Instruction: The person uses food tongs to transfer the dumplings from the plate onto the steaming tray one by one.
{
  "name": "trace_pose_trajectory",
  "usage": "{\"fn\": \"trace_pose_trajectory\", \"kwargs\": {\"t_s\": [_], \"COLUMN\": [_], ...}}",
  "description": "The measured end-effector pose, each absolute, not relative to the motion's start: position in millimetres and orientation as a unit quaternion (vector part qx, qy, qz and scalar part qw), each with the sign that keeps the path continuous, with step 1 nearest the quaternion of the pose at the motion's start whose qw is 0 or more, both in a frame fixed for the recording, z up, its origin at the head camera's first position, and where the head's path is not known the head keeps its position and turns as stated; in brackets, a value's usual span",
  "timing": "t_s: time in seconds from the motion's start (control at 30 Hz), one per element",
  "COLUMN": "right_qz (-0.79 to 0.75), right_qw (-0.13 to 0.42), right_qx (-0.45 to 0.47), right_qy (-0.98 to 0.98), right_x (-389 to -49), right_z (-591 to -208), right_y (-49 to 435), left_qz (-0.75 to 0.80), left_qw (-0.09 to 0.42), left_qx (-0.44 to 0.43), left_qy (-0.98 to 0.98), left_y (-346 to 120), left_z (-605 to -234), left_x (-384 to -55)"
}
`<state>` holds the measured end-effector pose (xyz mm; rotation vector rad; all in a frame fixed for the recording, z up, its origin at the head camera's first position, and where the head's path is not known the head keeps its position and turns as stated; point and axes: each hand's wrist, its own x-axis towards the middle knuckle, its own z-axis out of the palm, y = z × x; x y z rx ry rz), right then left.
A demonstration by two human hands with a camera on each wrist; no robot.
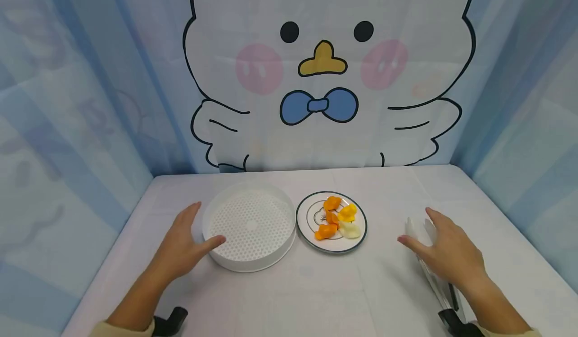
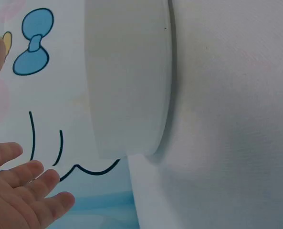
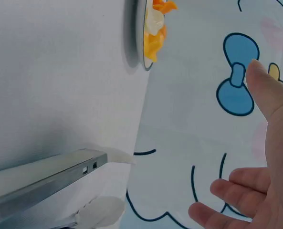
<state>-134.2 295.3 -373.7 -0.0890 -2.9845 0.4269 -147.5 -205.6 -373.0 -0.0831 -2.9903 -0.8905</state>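
Observation:
My left hand (image 1: 182, 249) hovers at the left side of a round white steamer basket (image 1: 251, 225) with a perforated base. Its thumb overlaps the basket's rim in the head view, and nothing is in its grasp. On the right, my right hand (image 1: 453, 251) is held over a pair of metal tongs (image 1: 433, 286) with pale tips, fingers spread from the thumb. The right wrist view shows the tongs (image 3: 46, 179) lying on the table, apart from that hand. Part of them is hidden under the hand and wrist.
A dark-rimmed plate (image 1: 310, 230) stands right beside the basket. On it lie several small orange pieces (image 1: 326, 231), yellow pieces (image 1: 347, 212) and a pale cream piece (image 1: 349, 229). A white cloth covers the table (image 1: 325, 297); a printed curtain (image 1: 325, 141) rises behind.

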Motion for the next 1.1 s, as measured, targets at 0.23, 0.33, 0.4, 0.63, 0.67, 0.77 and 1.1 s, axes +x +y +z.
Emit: {"fn": "trace_pose_trajectory", "kwargs": {"t_s": [0.23, 0.33, 0.4, 0.63, 0.67, 0.77, 1.1], "right_qz": [0.139, 0.143, 0.146, 0.148, 0.148, 0.147, 0.146], "right_qw": [0.015, 0.004, -0.003, -0.032, -0.036, -0.054, -0.060], "right_qx": [-0.046, -0.049, -0.052, -0.058, -0.059, -0.063, -0.055], "right_qy": [-0.989, -0.989, -0.988, -0.987, -0.987, -0.986, -0.986], "right_x": [-127.2, -125.3, -123.9, -121.3, -121.4, -122.3, -123.5], "right_z": [-382.5, -386.8, -389.7, -399.8, -400.8, -403.6, -413.7], "right_y": [313.8, 319.9, 322.8, 331.5, 333.0, 336.9, 336.6], "left_qz": [-0.309, -0.323, -0.334, -0.354, -0.354, -0.352, -0.351], "left_qw": [-0.019, -0.039, -0.050, -0.074, -0.075, -0.076, -0.079], "left_qx": [0.011, 0.032, 0.038, 0.037, 0.036, 0.038, 0.044], "left_qy": [-0.951, -0.945, -0.940, -0.932, -0.932, -0.932, -0.932], "left_y": [-208.2, -209.9, -211.3, -213.6, -213.5, -213.0, -209.2], "left_z": [-382.4, -387.3, -390.4, -398.0, -398.8, -401.6, -407.6], "left_x": [-151.1, -153.4, -154.8, -157.0, -157.6, -159.3, -165.5]}}
